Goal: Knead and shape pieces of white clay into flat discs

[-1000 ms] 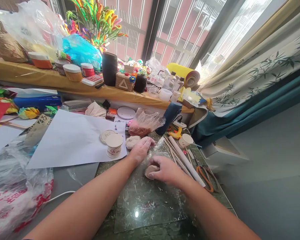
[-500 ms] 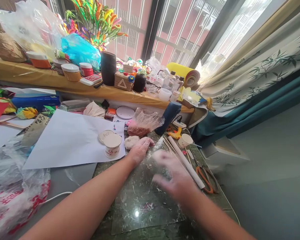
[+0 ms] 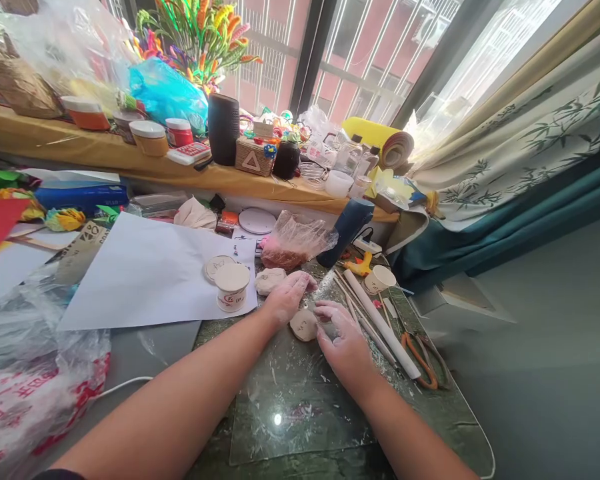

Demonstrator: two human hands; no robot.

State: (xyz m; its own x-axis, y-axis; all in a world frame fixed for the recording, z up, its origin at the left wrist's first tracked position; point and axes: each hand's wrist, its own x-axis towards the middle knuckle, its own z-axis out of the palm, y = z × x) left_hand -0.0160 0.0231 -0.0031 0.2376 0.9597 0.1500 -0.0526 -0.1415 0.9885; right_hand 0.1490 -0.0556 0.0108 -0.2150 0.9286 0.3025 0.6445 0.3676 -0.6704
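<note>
While the thumb and fingers of our right hand [image 3: 347,343] curve apart beside the right edge of a pale clay disc [image 3: 303,325], they look released, closed around nothing; whether the thumb grazes that edge we cannot tell. The disc lies flat on a clear board [image 3: 280,400], between our two hands, with faint marks on its face. Farther and slightly left, our left hand [image 3: 287,297] has its fingers held together, palm side hidden, so we cannot tell if anything is grasped under it. We judge the step in hand to be setting or trimming the disc's round shape, and a next move calls for a light, level touch at the rim so the soft-looking clay keeps its outline. Just beyond the left hand sits a clay lump [image 3: 270,281], with a bag of reddish-brown material [image 3: 285,257] farther off. To the left, on a white sheet [image 3: 150,273], a small cup [image 3: 231,300] has a pale round top. To the right lie a white rod [image 3: 383,327] and, at its near end, orange-handled scissors [image 3: 420,363].
</note>
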